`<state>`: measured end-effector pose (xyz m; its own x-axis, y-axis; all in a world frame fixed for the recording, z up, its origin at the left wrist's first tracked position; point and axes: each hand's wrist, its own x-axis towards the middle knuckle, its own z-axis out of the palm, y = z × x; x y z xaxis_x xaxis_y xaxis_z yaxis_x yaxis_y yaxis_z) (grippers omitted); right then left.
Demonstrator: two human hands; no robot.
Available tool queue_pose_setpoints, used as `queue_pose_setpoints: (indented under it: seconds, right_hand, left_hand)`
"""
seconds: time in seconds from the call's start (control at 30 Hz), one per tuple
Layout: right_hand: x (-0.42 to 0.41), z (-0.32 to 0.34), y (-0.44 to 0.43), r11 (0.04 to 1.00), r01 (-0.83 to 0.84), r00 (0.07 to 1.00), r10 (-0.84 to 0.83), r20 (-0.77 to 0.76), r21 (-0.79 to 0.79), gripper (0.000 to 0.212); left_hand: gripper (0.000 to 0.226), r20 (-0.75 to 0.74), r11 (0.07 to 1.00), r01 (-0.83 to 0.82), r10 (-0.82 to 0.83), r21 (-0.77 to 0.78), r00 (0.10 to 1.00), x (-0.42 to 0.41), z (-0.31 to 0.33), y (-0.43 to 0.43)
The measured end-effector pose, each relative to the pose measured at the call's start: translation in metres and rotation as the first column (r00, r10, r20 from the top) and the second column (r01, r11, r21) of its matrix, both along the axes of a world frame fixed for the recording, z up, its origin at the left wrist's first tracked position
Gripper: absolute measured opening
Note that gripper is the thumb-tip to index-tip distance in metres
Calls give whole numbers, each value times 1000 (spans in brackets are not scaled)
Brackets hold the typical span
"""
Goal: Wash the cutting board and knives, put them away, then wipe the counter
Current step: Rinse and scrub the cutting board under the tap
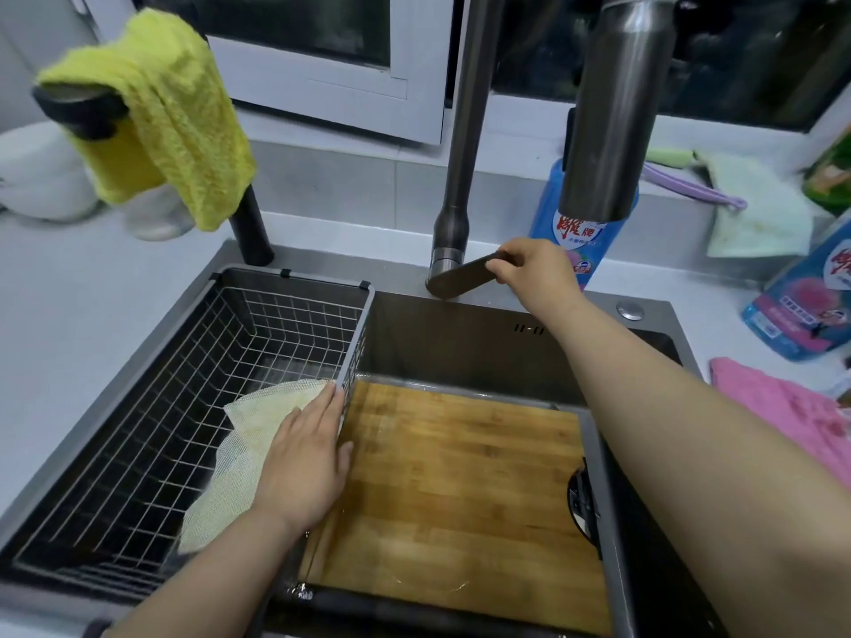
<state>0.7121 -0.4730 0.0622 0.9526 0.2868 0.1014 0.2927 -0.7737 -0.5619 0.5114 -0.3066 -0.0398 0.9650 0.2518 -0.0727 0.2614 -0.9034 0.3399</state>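
Note:
A wet wooden cutting board (pixel 460 490) lies flat across the sink (pixel 460 333), on a dark frame. My left hand (pixel 304 462) rests flat on a pale yellow mesh dishcloth (pixel 239 453) at the board's left edge, beside the wire basket's wall. My right hand (pixel 534 274) reaches to the back of the sink and pinches the flat faucet lever (pixel 460 276). The faucet spout (pixel 612 112) hangs above the sink; no water stream shows. A dark curved object (pixel 582 504) sits at the board's right edge. No knife is clearly visible.
A wire drain basket (pixel 184 389) fills the sink's left half. A yellow towel (pixel 166 117) drapes over a black tap at back left. Blue detergent packs (pixel 585 241) (pixel 810 297) stand behind and right of the sink. A pink cloth (pixel 792 412) and a green cloth (pixel 755 209) lie on the right counter.

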Motion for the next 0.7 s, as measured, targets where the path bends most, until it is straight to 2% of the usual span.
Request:
queue_pose_setpoints:
  seconds: [0.5,0.7]
  right_hand:
    - [-2,-4,0,1000,8,1000,-9,25,9,29]
    - [3,-7,1,1000,-4,1000,4,-13,-14,32]
  left_hand:
    - [60,23,1000,-16,16,-27,1000,0,1,0]
    - [60,29,999,-16,17,-40,999,0,2,0]
